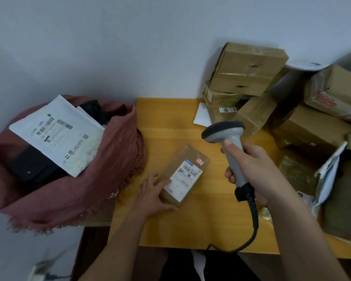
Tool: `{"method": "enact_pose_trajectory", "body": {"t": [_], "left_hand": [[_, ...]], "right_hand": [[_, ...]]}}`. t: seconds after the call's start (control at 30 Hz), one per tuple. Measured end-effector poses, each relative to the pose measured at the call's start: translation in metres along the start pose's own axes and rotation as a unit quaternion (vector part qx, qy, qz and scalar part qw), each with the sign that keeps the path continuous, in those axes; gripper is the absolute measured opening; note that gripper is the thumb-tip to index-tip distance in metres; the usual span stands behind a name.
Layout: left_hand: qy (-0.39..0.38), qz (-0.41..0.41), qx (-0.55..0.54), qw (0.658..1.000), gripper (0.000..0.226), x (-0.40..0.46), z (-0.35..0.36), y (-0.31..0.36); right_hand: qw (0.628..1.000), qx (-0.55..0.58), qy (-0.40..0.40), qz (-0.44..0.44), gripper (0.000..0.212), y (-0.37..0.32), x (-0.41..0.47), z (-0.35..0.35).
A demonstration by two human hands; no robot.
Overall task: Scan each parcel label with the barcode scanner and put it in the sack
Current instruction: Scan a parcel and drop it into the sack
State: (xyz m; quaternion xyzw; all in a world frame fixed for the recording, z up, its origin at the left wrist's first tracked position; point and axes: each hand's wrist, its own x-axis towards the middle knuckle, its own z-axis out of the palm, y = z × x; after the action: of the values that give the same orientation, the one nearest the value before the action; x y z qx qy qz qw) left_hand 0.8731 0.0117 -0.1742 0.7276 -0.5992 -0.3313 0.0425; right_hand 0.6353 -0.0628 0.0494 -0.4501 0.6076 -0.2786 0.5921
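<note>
A small brown parcel (187, 159) with a white barcode label lies flat on the yellow table (170, 226). A red scanner light falls on the label's upper right corner. My left hand (154, 192) grips the parcel's near left corner. My right hand (253, 165) is closed round the handle of the grey barcode scanner (227, 136), whose head points down at the parcel from the right. The reddish-brown sack (101, 169) stands open left of the table, with a white labelled mailer (57, 134) and dark packages in it.
A pile of cardboard boxes (249, 67) and bagged parcels fills the table's right side and back right corner. The scanner's black coiled cable (253, 222) hangs over the table's front edge. A white wall stands behind. A white sheet (202, 115) lies by the boxes.
</note>
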Motion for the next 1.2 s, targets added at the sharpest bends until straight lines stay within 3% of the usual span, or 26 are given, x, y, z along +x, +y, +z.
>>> {"method": "enact_pose_trajectory", "body": {"t": [0.1,0.27,0.47,0.57,0.67,0.77,1.0,1.2], "left_hand": [[0.031,-0.06,-0.11,0.992,0.087,0.005,0.009,0.002],[0.076,-0.064,-0.133,0.986,0.083,0.016,0.023,0.015],[0.008,-0.067,-0.104,0.992,0.103,0.041,0.006,0.02],[-0.009,-0.153,-0.099,0.983,0.116,0.047,0.003,0.02],[-0.009,-0.248,-0.155,0.956,0.122,0.043,0.01,0.025],[0.011,-0.292,-0.228,0.929,0.123,0.039,0.022,0.035],[0.018,-0.3,-0.36,0.883,0.095,0.045,0.029,0.047],[0.014,-0.298,-0.413,0.86,0.085,0.043,0.028,0.054]], "right_hand": [[1.0,-0.014,0.008,0.016,0.029,0.006,-0.001,0.002],[0.998,-0.037,0.009,0.056,0.033,0.011,-0.003,0.0],[0.997,-0.051,0.004,0.064,0.034,0.011,-0.005,-0.003],[0.997,-0.046,0.0,0.064,0.036,0.01,-0.005,-0.003],[0.997,-0.037,-0.01,0.071,0.036,0.009,-0.006,0.0],[0.997,-0.039,-0.029,0.063,0.037,0.006,-0.008,0.004],[0.994,-0.077,-0.069,0.019,0.036,-0.005,-0.017,0.007],[0.994,-0.092,-0.061,-0.005,0.037,-0.011,-0.022,0.002]]}}
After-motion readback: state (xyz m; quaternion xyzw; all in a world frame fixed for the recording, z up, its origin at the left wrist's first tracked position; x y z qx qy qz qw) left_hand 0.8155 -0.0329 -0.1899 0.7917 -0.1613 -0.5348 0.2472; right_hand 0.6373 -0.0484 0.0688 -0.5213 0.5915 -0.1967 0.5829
